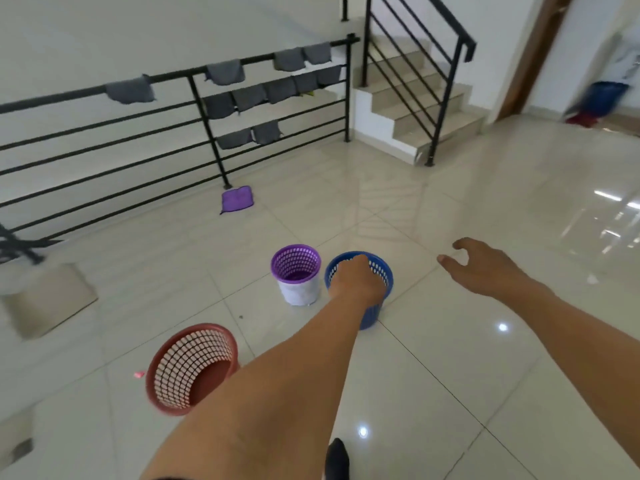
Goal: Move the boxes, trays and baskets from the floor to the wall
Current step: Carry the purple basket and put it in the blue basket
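Three perforated plastic baskets stand on the tiled floor. My left hand (pixel 356 282) reaches down onto the blue basket (pixel 383 271), fingers curled over its near rim and hiding part of it. Just left of it, almost touching, is a purple-and-white basket (pixel 296 271). A red basket (pixel 194 368) stands nearer to me on the left, tilted in view, partly behind my forearm. My right hand (pixel 485 268) hovers in the air right of the blue basket, fingers loosely curled, holding nothing.
A black railing (pixel 207 126) hung with grey cloths runs along the left and back. A purple cloth (pixel 237 199) lies at its foot. Stairs (pixel 415 112) rise at the back. A beige box (pixel 48 299) sits at the left. A blue bucket (pixel 606 98) stands far right.
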